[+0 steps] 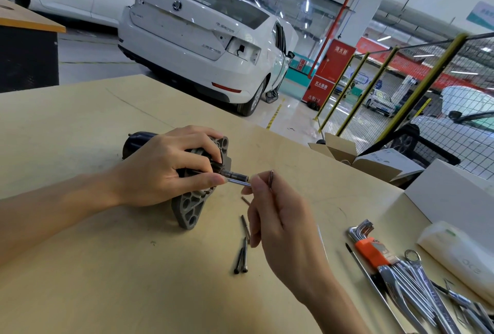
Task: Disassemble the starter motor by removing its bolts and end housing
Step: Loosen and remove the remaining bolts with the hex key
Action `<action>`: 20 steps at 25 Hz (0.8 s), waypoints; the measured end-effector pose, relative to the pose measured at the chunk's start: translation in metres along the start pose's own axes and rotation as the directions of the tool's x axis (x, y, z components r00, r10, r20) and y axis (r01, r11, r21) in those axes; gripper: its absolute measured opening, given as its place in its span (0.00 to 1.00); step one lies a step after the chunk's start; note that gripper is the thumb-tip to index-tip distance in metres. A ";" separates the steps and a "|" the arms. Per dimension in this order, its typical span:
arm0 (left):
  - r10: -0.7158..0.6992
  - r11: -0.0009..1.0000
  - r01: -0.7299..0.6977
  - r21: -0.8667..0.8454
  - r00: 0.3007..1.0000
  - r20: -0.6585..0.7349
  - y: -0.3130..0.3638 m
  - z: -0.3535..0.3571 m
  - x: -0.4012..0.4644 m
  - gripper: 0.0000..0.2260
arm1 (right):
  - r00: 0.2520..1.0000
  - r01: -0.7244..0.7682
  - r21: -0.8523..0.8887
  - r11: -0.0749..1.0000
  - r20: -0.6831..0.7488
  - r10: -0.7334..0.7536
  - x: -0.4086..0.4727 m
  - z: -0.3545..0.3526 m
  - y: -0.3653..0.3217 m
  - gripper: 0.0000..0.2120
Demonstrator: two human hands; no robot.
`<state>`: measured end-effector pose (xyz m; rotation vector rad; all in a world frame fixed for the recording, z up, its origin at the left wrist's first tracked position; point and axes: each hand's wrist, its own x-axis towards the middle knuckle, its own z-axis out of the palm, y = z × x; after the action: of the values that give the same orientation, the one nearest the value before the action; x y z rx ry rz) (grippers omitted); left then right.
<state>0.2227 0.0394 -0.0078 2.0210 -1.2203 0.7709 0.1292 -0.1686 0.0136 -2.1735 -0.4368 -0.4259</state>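
Red cabinet [332, 66] reads 消火栓; hands [165, 165] grip starter motor [203, 173].

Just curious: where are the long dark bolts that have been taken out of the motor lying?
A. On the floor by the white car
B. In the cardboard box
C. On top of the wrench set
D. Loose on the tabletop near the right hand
D: the bolts lie loose on the bare table, just left of the right hand and below the starter motor, well away from the hex key set.
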 end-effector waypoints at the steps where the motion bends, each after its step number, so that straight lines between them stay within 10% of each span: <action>1: -0.001 1.000 0.001 0.001 1.000 -0.003 0.000 0.000 0.000 0.14 | 0.997 0.077 -0.128 0.989 -0.017 -0.080 0.000 -0.001 0.002 0.11; 8: 0.000 1.000 0.000 0.007 1.000 -0.001 0.000 0.001 0.000 0.13 | 0.966 0.207 -0.443 0.872 -0.046 -0.253 0.001 -0.003 0.002 0.16; 20: 0.004 1.000 -0.004 0.011 1.000 0.005 -0.004 0.001 -0.001 0.14 | 0.997 -0.072 -0.001 0.997 0.039 0.072 0.000 0.000 0.004 0.27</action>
<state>0.2261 0.0404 -0.0100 2.0310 -1.2255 0.7767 0.1314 -0.1708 0.0105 -2.1933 -0.3791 -0.3446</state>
